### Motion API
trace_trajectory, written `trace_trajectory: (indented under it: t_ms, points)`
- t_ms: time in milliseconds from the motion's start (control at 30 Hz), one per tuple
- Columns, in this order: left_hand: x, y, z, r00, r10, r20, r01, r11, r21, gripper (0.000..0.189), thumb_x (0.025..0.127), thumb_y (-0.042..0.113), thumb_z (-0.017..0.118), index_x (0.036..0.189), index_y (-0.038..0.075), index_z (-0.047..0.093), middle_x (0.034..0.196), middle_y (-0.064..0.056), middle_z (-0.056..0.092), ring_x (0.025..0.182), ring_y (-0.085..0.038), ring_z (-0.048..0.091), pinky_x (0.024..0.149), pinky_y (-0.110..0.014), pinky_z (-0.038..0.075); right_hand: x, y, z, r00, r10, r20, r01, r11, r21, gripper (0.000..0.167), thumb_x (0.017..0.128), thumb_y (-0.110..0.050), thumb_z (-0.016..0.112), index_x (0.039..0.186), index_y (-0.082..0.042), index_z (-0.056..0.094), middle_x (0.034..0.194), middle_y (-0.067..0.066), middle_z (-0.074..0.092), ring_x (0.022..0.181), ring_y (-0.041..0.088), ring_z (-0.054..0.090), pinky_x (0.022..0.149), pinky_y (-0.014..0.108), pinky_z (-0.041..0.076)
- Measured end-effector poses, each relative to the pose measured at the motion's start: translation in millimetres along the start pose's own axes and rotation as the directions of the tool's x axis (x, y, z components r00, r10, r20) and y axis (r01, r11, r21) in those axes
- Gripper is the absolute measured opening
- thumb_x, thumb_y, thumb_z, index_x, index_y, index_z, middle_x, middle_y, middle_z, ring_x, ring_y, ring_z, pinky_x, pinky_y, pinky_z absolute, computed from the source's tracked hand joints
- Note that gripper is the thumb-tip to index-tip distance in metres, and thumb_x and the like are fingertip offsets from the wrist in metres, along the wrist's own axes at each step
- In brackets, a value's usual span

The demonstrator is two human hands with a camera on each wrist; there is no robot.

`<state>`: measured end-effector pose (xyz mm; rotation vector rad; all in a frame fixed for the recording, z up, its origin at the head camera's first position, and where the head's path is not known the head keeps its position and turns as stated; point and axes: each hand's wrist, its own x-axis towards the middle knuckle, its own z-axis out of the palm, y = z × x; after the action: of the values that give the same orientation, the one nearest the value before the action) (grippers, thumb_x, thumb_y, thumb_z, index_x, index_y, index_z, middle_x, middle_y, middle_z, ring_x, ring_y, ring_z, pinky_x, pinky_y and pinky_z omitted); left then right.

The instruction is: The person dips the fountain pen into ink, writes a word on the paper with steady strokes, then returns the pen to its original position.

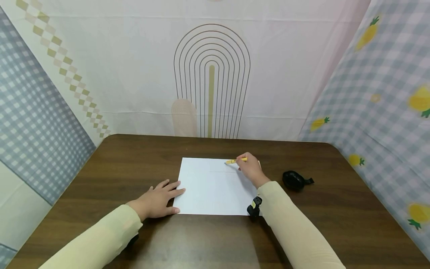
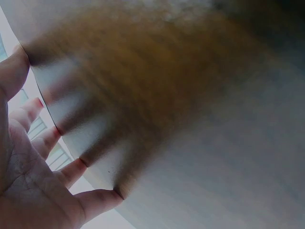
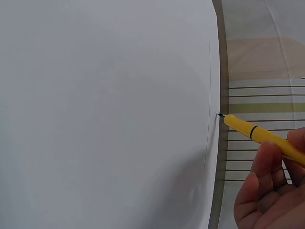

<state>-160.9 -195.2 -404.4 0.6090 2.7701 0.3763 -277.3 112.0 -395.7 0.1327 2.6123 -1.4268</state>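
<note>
A white sheet of paper (image 1: 211,194) lies on the wooden table, with one thin straight line drawn across its upper part. My right hand (image 1: 250,168) pinches a yellow pen (image 1: 231,161) near the sheet's far edge. In the right wrist view the pen (image 3: 245,128) has a dark, pointed nib, its tip right at the paper just beyond the drawn line (image 3: 209,95). My left hand (image 1: 157,201) rests with spread fingers on the sheet's left edge. Seen from below in the left wrist view, that hand (image 2: 28,176) has its fingertips pressed down in a row.
Right of the paper sits a black rounded object (image 1: 293,181) with a short tail. Brown table top (image 1: 111,179) surrounds the sheet. Behind the table hangs a white patterned cloth (image 1: 134,74), and a checked cloth with yellow pineapples (image 1: 386,112) hangs along the right side.
</note>
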Motion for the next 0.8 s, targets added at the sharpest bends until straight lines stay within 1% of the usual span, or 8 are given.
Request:
trace_trajectory:
  t_ms: [167, 367, 533, 800]
  points:
    - [-0.3, -0.3, 0.5, 1.000, 0.000, 0.000, 0.000, 1.000, -0.003, 0.065, 0.090, 0.043, 0.066, 0.146, 0.019, 0.045, 0.156, -0.009, 0.030, 0.141, -0.046, 0.022, 0.097, -0.076, 0.025, -1.4, 0.2, 0.6, 1.000, 0.011, 0.003, -0.011, 1.000, -0.001, 0.022, 0.099, -0.024, 0.052, 0.114, -0.007, 0.056, 0.109, 0.016, 0.061, 0.083, 0.022, 0.052, 0.065, 0.028, 0.038]
    - [0.2, -0.7, 0.7, 1.000, 0.004, -0.006, -0.004, 1.000, -0.004, 0.065, 0.090, 0.042, 0.066, 0.146, 0.019, 0.045, 0.156, -0.010, 0.030, 0.141, -0.045, 0.022, 0.098, -0.076, 0.024, -3.3, 0.5, -0.7, 1.000, -0.006, -0.004, 0.005, 1.000, -0.012, 0.022, 0.100, -0.024, 0.052, 0.112, -0.006, 0.057, 0.109, 0.016, 0.061, 0.084, 0.022, 0.053, 0.065, 0.028, 0.039]
    - [2.1, -0.4, 0.6, 1.000, 0.002, -0.005, -0.002, 1.000, 0.003, 0.065, 0.090, 0.042, 0.066, 0.147, 0.020, 0.045, 0.156, -0.009, 0.030, 0.142, -0.045, 0.022, 0.098, -0.075, 0.024, -4.5, 0.3, -3.7, 1.000, -0.006, 0.001, 0.006, 1.000, -0.016, 0.022, 0.100, -0.024, 0.051, 0.112, -0.006, 0.057, 0.110, 0.015, 0.060, 0.087, 0.024, 0.054, 0.067, 0.029, 0.039]
    - [3.2, 1.3, -1.6, 1.000, -0.006, -0.001, 0.006, 1.000, 0.008, 0.066, 0.089, 0.043, 0.066, 0.147, 0.020, 0.045, 0.156, -0.009, 0.030, 0.142, -0.045, 0.022, 0.098, -0.075, 0.024, -4.8, 0.9, -5.7, 1.000, 0.017, 0.014, -0.017, 1.000, -0.013, 0.021, 0.100, -0.025, 0.050, 0.110, -0.007, 0.056, 0.114, 0.013, 0.059, 0.093, 0.025, 0.054, 0.073, 0.031, 0.042]
